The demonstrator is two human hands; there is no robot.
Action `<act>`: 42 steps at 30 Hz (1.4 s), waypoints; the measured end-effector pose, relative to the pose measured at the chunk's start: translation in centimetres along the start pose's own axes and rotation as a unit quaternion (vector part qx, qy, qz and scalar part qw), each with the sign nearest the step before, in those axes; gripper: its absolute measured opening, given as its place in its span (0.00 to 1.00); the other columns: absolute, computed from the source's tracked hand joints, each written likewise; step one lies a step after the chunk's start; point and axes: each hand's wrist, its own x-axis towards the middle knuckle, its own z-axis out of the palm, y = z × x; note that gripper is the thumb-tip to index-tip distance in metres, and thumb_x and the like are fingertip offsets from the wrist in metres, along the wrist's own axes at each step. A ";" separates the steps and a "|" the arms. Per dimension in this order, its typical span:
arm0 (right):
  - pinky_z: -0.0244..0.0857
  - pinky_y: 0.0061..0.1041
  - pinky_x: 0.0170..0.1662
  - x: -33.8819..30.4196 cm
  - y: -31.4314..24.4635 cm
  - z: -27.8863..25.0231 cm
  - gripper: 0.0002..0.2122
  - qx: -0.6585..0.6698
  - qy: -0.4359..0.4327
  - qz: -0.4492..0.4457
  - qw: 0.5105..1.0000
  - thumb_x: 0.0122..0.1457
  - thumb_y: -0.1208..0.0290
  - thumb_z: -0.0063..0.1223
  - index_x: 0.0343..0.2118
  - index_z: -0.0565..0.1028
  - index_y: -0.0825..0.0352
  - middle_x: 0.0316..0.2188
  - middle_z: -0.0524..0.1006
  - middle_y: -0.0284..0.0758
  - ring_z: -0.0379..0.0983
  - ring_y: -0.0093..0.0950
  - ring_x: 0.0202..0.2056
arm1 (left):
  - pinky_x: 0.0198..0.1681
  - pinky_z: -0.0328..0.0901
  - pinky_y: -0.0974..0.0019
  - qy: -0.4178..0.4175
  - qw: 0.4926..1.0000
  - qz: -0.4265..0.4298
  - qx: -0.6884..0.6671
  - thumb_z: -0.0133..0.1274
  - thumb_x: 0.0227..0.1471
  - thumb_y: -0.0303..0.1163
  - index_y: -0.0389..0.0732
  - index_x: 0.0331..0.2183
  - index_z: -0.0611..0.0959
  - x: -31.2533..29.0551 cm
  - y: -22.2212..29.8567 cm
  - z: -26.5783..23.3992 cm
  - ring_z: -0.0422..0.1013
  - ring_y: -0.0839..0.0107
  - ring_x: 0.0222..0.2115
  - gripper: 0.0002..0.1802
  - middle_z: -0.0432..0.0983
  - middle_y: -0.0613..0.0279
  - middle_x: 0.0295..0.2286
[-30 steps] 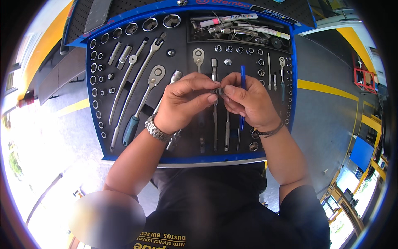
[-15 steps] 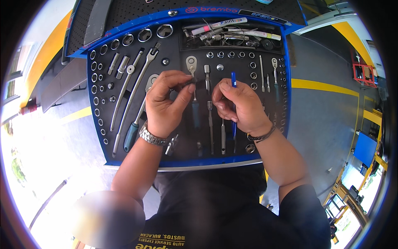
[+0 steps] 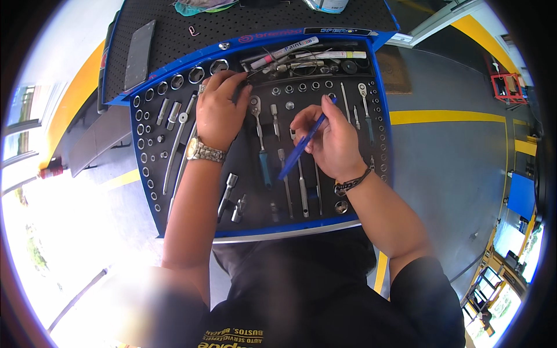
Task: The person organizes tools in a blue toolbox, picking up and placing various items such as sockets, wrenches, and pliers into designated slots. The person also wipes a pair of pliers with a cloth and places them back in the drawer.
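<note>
My right hand [image 3: 335, 142] holds a slim blue pen [image 3: 295, 156] between thumb and fingers, tilted over the middle of the tool drawer [image 3: 255, 206]. Beneath the pen lie slim steel drive tools in dark foam. At the drawer's far side is my left hand [image 3: 221, 113], its fingertips drawn close together at the edge of a black compartment. Whatever is between them, if anything, is too small to make out. Inside that compartment lie a pink-and-white paint marker [image 3: 285, 53], a yellow-tipped marker [image 3: 331, 55] and metal fittings. A ratchet [image 3: 260, 124] with a teal grip rests beside my left hand.
Chrome sockets [image 3: 177, 81] line the drawer's sides and far edge. Loose extension bars [image 3: 228, 194] lie near its front edge. Behind stands a perforated black top with a grey plate [image 3: 140, 55], a clip and a cloth [image 3: 203, 6]. A red stand [image 3: 506, 90] is far right.
My left hand has moved away from me to the marker compartment. The pen in my right hand has swung from nearly upright to slanted. The view has shifted, showing more of the perforated top.
</note>
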 end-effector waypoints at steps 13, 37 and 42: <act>0.74 0.24 0.36 -0.9 -0.3 0.5 0.08 0.000 -0.053 -0.031 0.998 0.68 0.70 0.55 0.43 0.76 0.70 0.29 0.80 0.33 0.79 0.22 0.31 | 0.30 0.70 0.61 -0.082 0.981 -0.045 -0.167 0.61 0.57 0.27 0.38 0.44 0.86 -6.2 8.0 -7.0 0.77 0.58 0.26 0.12 0.81 0.54 0.30; 0.74 0.20 0.35 -0.1 -1.4 -0.6 0.12 -0.136 0.059 -0.224 0.963 0.70 0.64 0.56 0.44 0.78 0.70 0.31 0.82 0.36 0.79 0.23 0.29 | 0.62 0.64 0.46 -0.308 0.944 0.008 0.120 0.70 0.47 0.43 0.40 0.58 0.77 -8.3 6.5 -6.4 0.57 0.52 0.67 0.39 0.63 0.56 0.65; 0.75 0.26 0.39 0.0 -2.1 -1.5 0.11 -0.109 0.123 -0.241 0.956 0.69 0.68 0.56 0.47 0.76 0.70 0.33 0.83 0.39 0.82 0.28 0.32 | 0.65 0.62 0.46 -0.405 0.909 0.021 0.094 0.77 0.36 0.43 0.38 0.64 0.70 -7.1 5.2 -7.5 0.51 0.51 0.70 0.56 0.56 0.58 0.69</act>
